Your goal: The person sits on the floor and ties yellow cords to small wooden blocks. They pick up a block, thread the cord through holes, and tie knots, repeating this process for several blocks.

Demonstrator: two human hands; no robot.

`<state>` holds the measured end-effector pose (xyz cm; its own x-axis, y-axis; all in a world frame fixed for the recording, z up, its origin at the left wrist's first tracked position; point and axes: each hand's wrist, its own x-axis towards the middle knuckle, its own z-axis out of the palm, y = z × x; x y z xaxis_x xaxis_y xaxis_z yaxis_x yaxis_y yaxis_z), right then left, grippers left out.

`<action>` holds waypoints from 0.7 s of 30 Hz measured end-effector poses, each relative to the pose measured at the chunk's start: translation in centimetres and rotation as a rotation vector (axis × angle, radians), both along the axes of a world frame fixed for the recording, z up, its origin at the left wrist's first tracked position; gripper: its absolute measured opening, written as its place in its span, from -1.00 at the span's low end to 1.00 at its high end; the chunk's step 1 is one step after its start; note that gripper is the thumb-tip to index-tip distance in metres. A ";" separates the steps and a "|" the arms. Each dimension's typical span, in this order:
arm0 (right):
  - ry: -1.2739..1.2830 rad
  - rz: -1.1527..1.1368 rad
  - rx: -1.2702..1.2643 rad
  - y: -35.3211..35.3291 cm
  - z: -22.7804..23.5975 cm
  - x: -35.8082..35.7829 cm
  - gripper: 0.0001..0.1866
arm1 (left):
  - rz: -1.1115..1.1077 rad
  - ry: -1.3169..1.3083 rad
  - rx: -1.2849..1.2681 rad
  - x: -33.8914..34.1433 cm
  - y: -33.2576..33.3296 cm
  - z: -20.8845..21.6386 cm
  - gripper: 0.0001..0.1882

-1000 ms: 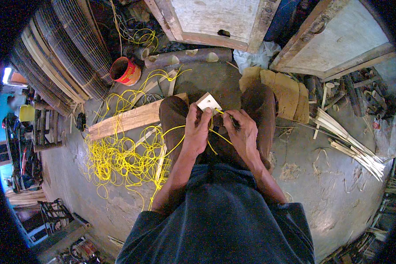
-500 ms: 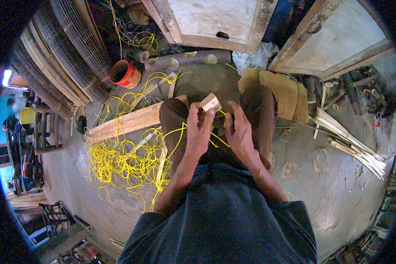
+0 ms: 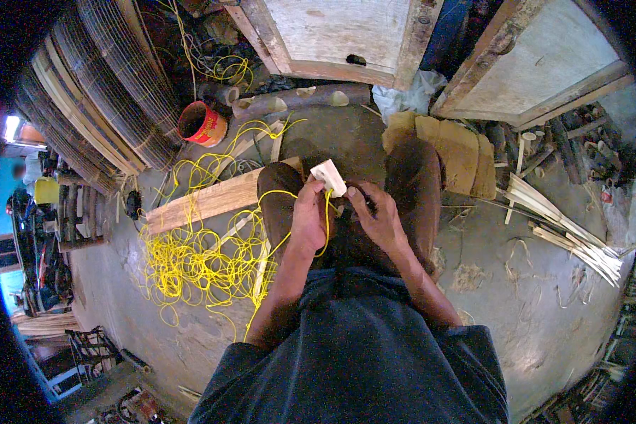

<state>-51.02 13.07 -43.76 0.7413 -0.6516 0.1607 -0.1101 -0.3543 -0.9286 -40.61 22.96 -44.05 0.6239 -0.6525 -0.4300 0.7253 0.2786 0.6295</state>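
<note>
Between my thighs, my left hand (image 3: 309, 215) grips a small pale wooden block (image 3: 330, 177), tilted, with a dark spot on its left end. A thin yellow cord (image 3: 328, 219) hangs from the block's underside in a loop beside my left palm; how it is attached there is hidden. My right hand (image 3: 380, 220) is closed, its thumb and fingertips at the lower right corner of the block. To the left, a loose tangle of the same yellow cord (image 3: 184, 265) lies on the floor and partly over a wooden plank (image 3: 212, 201).
A red bucket (image 3: 203, 126) stands at the far left near rolled slatted mats (image 3: 113, 78). Ahead lies a bamboo pole (image 3: 290, 100) with cut openings, below wood-framed panels (image 3: 339, 32). Folded cardboard (image 3: 452, 152) and pale wooden strips (image 3: 558, 226) are on the right.
The block has turned in my left hand and tipped further over. My right hand has moved left and down to its corner, and the cord now hangs near my left palm instead of stretching towards my right fingers.
</note>
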 end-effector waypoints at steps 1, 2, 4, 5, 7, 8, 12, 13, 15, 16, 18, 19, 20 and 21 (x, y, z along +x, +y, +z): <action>0.046 0.025 0.118 0.1 0.3 0.2 -0.79 | 0.005 0.018 -0.008 0.1 0.1 -0.3 -0.63; 0.091 0.051 0.235 0.2 0.5 0.3 -0.79 | -0.003 0.006 -0.019 0.2 0.2 -0.4 -0.63; 0.070 0.024 0.346 0.0 -0.1 0.3 -0.79 | -0.020 -0.013 -0.047 0.3 0.2 0.2 -0.61; 0.060 0.010 0.401 -0.1 -0.2 0.3 -0.79 | -0.041 0.000 -0.063 0.2 0.3 0.1 -0.60; 0.017 0.023 0.383 -0.1 0.0 0.3 -0.81 | -0.088 0.026 -0.095 0.2 0.5 -0.2 -0.59; -0.004 0.029 0.374 -0.1 0.1 0.3 -0.81 | -0.091 0.025 -0.082 0.2 0.5 -0.2 -0.58; -0.030 0.012 0.289 0.0 0.5 0.3 -0.86 | -0.116 0.027 -0.078 0.1 0.3 -0.3 -0.57; -0.035 0.008 0.201 0.0 0.9 0.2 -0.87 | -0.124 0.029 -0.089 0.0 0.3 -0.4 -0.56; -0.041 0.001 0.067 0.1 1.0 0.2 -0.87 | -0.131 0.079 -0.108 0.0 0.3 -0.5 -0.56; -0.042 -0.002 0.020 0.3 0.8 0.3 -0.86 | -0.135 0.103 -0.118 0.0 0.2 -0.4 -0.56; -0.034 -0.006 -0.045 0.3 0.9 0.2 -0.86 | -0.097 -0.028 0.037 -0.9 -0.1 0.9 -0.60; -0.025 -0.006 -0.064 0.3 1.1 0.3 -0.86 | -0.076 -0.095 0.115 -1.2 -0.3 1.6 -0.61; -0.016 -0.006 -0.083 0.3 1.2 0.3 -0.85 | -0.136 -0.261 0.183 -0.7 0.1 -0.1 -0.62; 0.020 -0.067 -0.006 -0.1 0.8 0.1 -0.84 | -0.144 -0.214 0.115 -0.1 0.3 -0.2 -0.63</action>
